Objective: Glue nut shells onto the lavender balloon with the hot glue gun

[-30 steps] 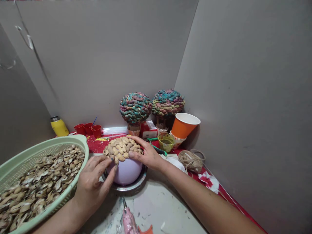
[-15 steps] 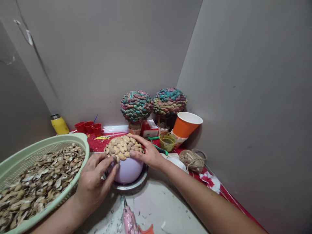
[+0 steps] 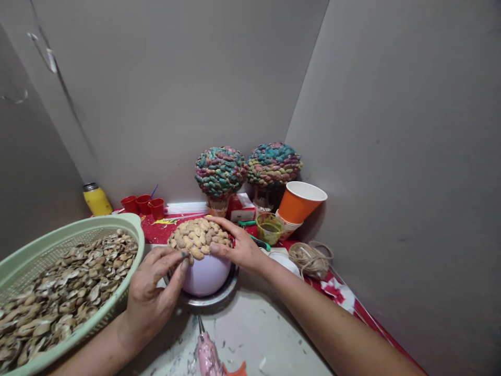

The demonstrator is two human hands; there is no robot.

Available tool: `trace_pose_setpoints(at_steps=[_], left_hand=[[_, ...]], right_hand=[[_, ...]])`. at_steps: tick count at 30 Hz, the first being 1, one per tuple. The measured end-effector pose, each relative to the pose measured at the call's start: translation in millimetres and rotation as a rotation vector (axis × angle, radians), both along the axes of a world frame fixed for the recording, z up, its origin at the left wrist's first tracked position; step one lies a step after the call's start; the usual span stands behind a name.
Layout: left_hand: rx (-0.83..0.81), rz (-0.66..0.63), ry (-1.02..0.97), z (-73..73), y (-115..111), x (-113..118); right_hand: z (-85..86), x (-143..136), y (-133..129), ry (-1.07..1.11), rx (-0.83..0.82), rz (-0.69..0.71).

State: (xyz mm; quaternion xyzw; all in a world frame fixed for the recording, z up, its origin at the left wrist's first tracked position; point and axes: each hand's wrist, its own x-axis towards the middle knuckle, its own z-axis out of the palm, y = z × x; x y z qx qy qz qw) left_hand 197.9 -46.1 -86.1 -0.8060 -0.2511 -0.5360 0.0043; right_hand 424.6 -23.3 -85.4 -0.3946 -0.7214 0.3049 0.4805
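Observation:
A lilac balloon (image 3: 207, 277), its upper half covered with peanut shells (image 3: 199, 236), sits in a shallow metal bowl (image 3: 213, 301). My right hand (image 3: 240, 249) curves round the ball's right side, thumb on the front shells and fingers over the top. At the left front edge of the shell layer, my left hand (image 3: 156, 282) pinches a peanut shell (image 3: 191, 259) between thumb and fingertips, against the balloon. In front of the bowl lies a pink glue gun (image 3: 207, 352), its nozzle towards the balloon.
A green basket (image 3: 135, 261) of peanut shells stands at left. Behind are red cups (image 3: 156, 209), a yellow bottle (image 3: 97, 200), two colourful shell-covered balls (image 3: 221, 175), an orange paper cup (image 3: 299, 203) and a green-stained plastic cup (image 3: 270, 228). Twine (image 3: 309, 259) lies at right.
My left hand's fingers have shifted slightly at the shell edge, with the pinched shell still against the balloon. My right hand keeps its hold, and the view has moved a little.

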Motion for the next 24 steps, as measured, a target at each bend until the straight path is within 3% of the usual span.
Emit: trace_pose_setpoints(at_steps=[8,12,17,20,22,24], left_hand=[[-0.327,0.096,-0.318,-4.3,6,-1],[-0.485,0.125,-0.259,-3.3,15,6],[-0.678,0.051,-0.168,-11.6,25,18],[-0.671,0.047,-0.159,-16.0,25,21],[-0.664,0.05,-0.153,-17.4,24,21],[-0.648,0.052,-0.145,-18.3,23,21]], right_hand=[[-6.7,4,2,0.023,-0.006,0.007],[-9.6,6,6,0.026,-0.001,0.028],[-2.1,8,5,-0.033,0.016,0.047],[8.9,2,-7,-0.084,0.194,-0.092],[16.2,-8,-22,-0.132,0.431,-0.237],[21.0,-20,-39,-0.241,0.66,-0.257]])
